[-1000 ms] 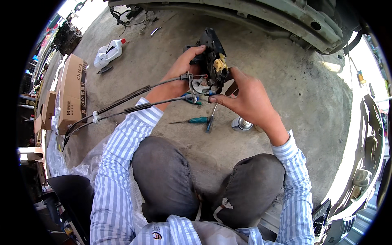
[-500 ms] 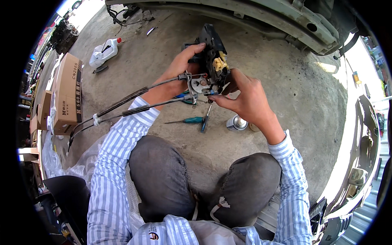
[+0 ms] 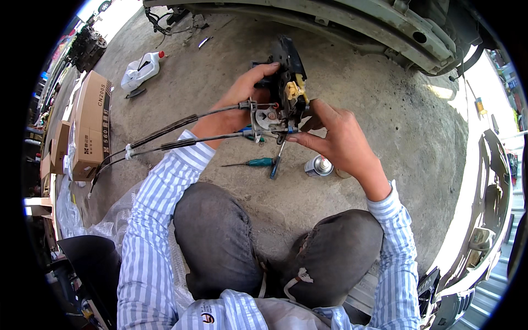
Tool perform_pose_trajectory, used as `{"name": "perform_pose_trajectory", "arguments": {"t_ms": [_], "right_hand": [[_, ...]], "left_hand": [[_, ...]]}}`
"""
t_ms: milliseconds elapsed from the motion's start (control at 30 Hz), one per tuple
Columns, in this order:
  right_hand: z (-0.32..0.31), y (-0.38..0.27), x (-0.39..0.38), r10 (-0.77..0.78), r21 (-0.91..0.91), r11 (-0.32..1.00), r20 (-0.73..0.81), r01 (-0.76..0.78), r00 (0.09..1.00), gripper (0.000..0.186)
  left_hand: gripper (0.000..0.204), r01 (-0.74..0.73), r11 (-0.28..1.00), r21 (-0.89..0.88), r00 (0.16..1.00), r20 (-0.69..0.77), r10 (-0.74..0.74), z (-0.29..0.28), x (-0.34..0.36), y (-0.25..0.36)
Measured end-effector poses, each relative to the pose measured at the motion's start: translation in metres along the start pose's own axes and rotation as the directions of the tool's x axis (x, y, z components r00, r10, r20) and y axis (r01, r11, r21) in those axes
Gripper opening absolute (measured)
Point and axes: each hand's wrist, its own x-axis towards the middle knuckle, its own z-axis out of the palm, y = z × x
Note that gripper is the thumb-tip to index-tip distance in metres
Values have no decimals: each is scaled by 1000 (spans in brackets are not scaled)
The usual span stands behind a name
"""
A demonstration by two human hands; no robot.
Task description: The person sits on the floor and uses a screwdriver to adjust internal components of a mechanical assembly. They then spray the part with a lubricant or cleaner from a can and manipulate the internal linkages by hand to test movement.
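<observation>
In front of me, above the floor, I hold a black car door latch point(image 3: 287, 58) with a yellowish plastic piece on its right side. My left hand point(image 3: 240, 92) grips it from the left, thumb lying along its upper part. At the lower right end my right hand point(image 3: 342, 138) pinches the latch with thumb and fingers; the fingertips are partly hidden behind it. A metal lever plate point(image 3: 268, 116) sits at the bottom of the latch. Two black cables point(image 3: 181, 133) run from there to the lower left, over my left forearm, joined by a white clip point(image 3: 129, 150).
Below the latch, a green-handled screwdriver point(image 3: 260, 162) and another slim tool point(image 3: 276, 166) lie on the concrete. A spray can point(image 3: 318, 165) stands right of them. Cardboard boxes point(image 3: 89, 129) and a white jug point(image 3: 140, 71) are at left. A vehicle's underside point(image 3: 379, 30) spans the far side.
The latch has come slightly lower and turned a little, so the lever plate and cables sit differently. My right hand has shifted slightly down and right with it.
</observation>
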Motion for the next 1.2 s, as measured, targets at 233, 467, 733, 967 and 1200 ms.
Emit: {"name": "perform_pose_trajectory", "arguments": {"t_ms": [233, 467, 733, 967, 1200], "right_hand": [[2, -4, -6, 192, -1, 981, -7, -192, 981, 64], [3, -8, -3, 110, 45, 993, -40, -109, 993, 52], [4, -5, -8, -23, 13, 1000, -51, 24, 998, 52], [9, -3, -6, 85, 56, 995, -85, -80, 993, 54], [12, -4, -10, 9, 4, 1000, -50, -9, 999, 51]], "left_hand": [[46, -55, 997, 49, 998, 27, 54, 11, 1, -7], [45, 12, 999, -34, 994, 111, -8, 12, -5, 0], [43, -32, 998, 54, 999, 12, 32, 9, -7, 3], [37, -55, 998, -18, 998, 37, 55, 21, -12, -2], [39, -6, 1000, 6, 998, 58, 6, 6, -7, 1]]}}
